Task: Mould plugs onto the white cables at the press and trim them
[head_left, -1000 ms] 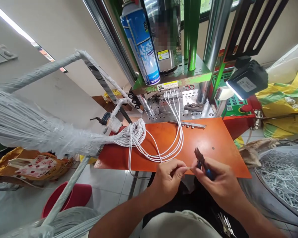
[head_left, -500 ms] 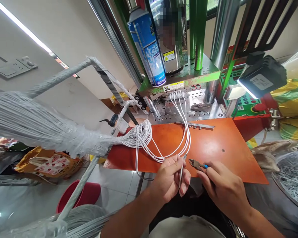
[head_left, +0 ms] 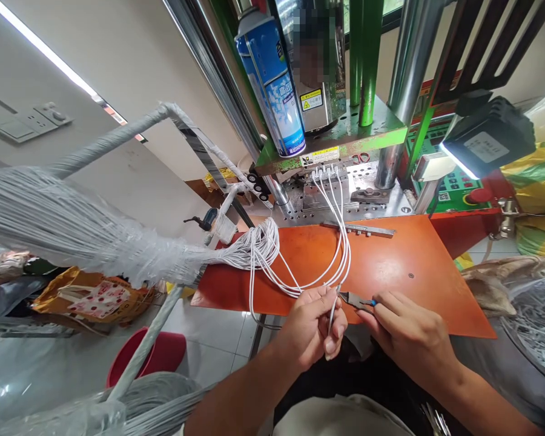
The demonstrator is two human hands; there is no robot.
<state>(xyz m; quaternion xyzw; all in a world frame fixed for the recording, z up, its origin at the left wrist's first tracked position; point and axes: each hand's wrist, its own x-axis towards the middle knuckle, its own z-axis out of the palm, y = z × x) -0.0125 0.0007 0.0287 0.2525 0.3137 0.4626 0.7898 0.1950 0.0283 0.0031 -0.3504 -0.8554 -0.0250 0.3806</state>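
My left hand (head_left: 315,324) is closed on a thin white cable (head_left: 332,315), pinching it near its small end piece, which points up past the fingertips. In my right hand (head_left: 406,327) are pliers (head_left: 356,301) with blue on the handle; their jaws are at the cable end by my left fingertips. Whether the jaws grip it is too small to tell. Beyond my hands, several white cables (head_left: 345,242) run from a metal mould (head_left: 324,192) in the press and curve over the orange board (head_left: 390,266) toward a looped bundle (head_left: 266,242).
A green press frame (head_left: 376,136) with a blue spray can (head_left: 272,85) stands ahead. A metal strip (head_left: 372,231) lies on the board. Right are a lamp (head_left: 485,139) and a bin of small pieces (head_left: 538,321). A wrapped cable bundle (head_left: 72,224) hangs left, above a red bucket (head_left: 149,354).
The pliers in my right hand have moved left, from a short gap away up to the cable end. My left hand keeps its hold on the cable. The view has shifted slightly.
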